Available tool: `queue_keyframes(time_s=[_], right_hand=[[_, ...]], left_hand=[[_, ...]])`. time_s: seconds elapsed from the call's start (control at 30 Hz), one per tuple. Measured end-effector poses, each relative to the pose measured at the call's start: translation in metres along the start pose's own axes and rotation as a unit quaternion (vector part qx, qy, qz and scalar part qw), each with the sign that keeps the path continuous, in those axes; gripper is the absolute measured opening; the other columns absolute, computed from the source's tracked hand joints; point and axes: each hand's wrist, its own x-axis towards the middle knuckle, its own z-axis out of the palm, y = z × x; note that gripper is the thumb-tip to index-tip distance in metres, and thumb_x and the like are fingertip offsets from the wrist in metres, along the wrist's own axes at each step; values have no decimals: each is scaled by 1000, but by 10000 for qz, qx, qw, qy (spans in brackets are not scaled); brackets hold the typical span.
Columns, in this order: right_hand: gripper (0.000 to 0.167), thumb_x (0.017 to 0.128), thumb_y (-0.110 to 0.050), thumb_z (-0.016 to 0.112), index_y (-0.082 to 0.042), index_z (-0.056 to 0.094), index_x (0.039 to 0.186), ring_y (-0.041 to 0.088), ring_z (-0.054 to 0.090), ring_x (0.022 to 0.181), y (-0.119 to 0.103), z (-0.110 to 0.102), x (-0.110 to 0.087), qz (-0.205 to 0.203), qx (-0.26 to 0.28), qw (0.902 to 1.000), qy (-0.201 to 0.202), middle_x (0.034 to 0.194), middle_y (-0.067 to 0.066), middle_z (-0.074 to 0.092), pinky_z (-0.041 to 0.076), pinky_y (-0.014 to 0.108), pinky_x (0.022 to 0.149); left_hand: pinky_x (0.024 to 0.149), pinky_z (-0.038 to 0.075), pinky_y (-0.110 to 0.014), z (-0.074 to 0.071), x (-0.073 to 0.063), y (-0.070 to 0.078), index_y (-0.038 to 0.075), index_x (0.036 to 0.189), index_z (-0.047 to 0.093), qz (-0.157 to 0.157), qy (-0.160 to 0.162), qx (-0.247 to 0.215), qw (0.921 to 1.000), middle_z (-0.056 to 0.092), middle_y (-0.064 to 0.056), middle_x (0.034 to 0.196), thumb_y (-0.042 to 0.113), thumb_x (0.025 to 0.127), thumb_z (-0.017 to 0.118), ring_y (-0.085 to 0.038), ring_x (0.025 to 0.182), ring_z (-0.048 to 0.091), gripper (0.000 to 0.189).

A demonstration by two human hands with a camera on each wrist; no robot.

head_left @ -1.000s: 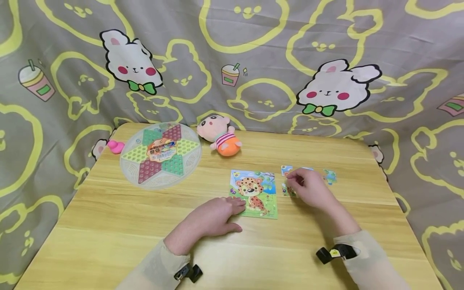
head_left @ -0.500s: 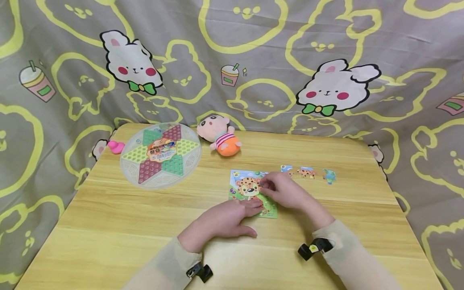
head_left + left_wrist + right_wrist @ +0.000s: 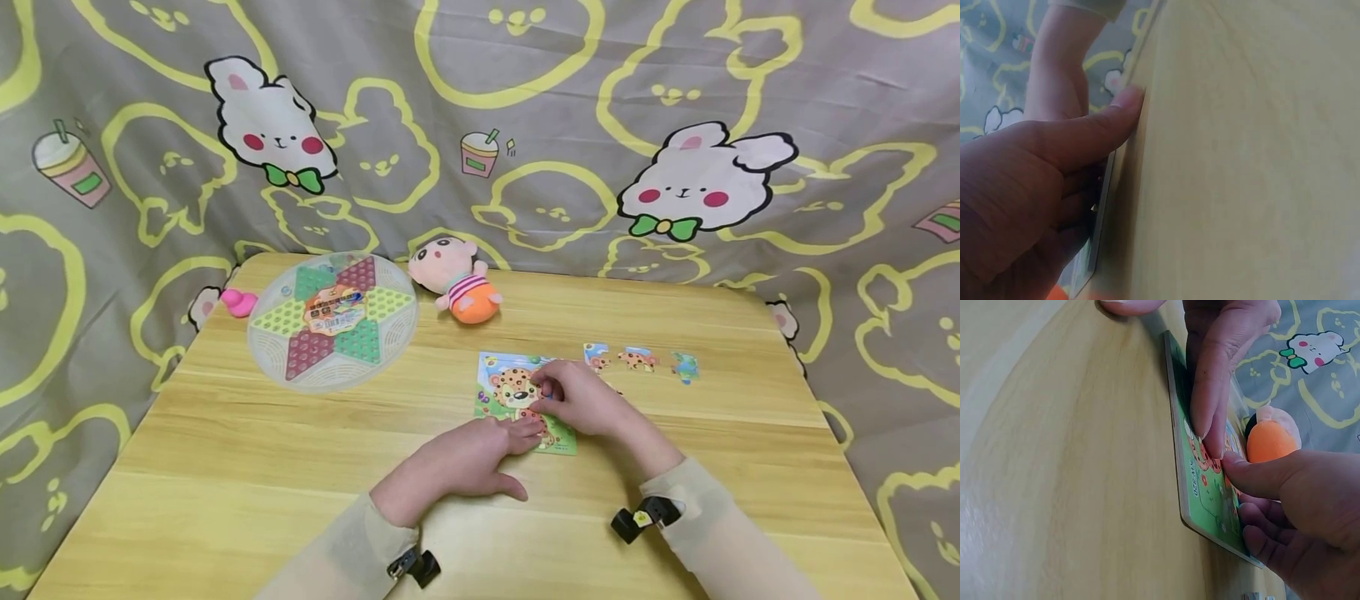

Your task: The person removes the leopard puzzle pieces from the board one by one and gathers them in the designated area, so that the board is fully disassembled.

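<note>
A jigsaw puzzle board (image 3: 513, 385) with a spotted leopard picture lies flat on the wooden table. My left hand (image 3: 480, 457) rests straight fingers on the board's lower part, its thumb stretched out over the table. At the board's right side my right hand (image 3: 588, 400) pinches a small puzzle piece against the picture; fingers mostly hide the piece. In the right wrist view my thumb (image 3: 1254, 475) and curled fingers are on the board's face, close to the left fingertips (image 3: 1213, 440). Several loose puzzle pieces (image 3: 638, 360) lie in a row right of the board.
A round Chinese checkers board (image 3: 333, 321) lies at the back left, beside a pink duck toy (image 3: 239, 303). A plush doll (image 3: 457, 279) in orange shorts lies behind the puzzle. A patterned curtain (image 3: 547, 125) hangs behind the table (image 3: 300, 467).
My right hand has gone left from the loose pieces to the board, taking one piece from the lower row. My left hand has slid right along the board's lower part.
</note>
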Motion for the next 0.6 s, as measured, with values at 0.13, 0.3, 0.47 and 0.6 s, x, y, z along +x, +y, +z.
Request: queue_keyframes(time_s=[0.13,0.3,0.47,0.6], right_hand=[[30,91,-13,86,0,72,115,11,56,71,0,1,-1,-42,-34,10000,22,83,-5,61,52,28,66],[35,90,-14,87,-1,69,118,12,55,72,-1,2,-3,69,-47,10000,-18,86,-3,60,51,29,67],[47,91,-15,86,0,65,131,15,54,75,-1,3,-2,47,-78,9999,-78,91,0,58,49,31,69],[48,91,-15,86,0,65,132,16,54,76,-1,4,-2,73,-42,10000,-42,93,1,58,48,31,69]], left_hand=[[123,31,-32,0,1,0,9,155,54,-34,-19,-54,10000,41,1,165,47,91,81,-11,153,33,79],[123,30,-30,-1,1,1,8,155,53,-28,-51,-106,9999,41,0,165,45,91,82,-12,153,32,79],[124,29,-30,-1,2,1,8,155,53,-45,-81,-118,9999,40,0,165,45,91,82,-12,154,32,79],[124,29,-30,-1,2,0,7,155,53,-31,-89,-111,9999,41,-1,165,45,91,82,-12,154,32,79]])
